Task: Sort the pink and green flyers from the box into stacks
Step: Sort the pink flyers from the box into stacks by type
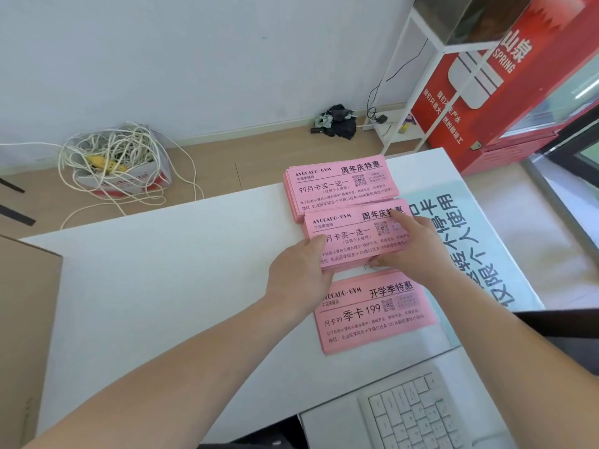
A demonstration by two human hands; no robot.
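Head view: your left hand [301, 273] and right hand [418, 249] pinch the pink bundle [351, 243] at its ends, long axis running between your fingers; the matching stack [340, 184] lies just beyond, perhaps touching.

Left hand [301, 270] at mid-frame, and the left forearm [181, 361] behind it is bare right down to the lower-left corner. Right hand [418, 251] just beside it, right forearm [505, 332] likewise bare to the lower-right edge.

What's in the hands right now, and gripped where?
Both hold the middle pink flyer stack: the left hand grips its left end, the right hand its right end, thumb at the near edge.
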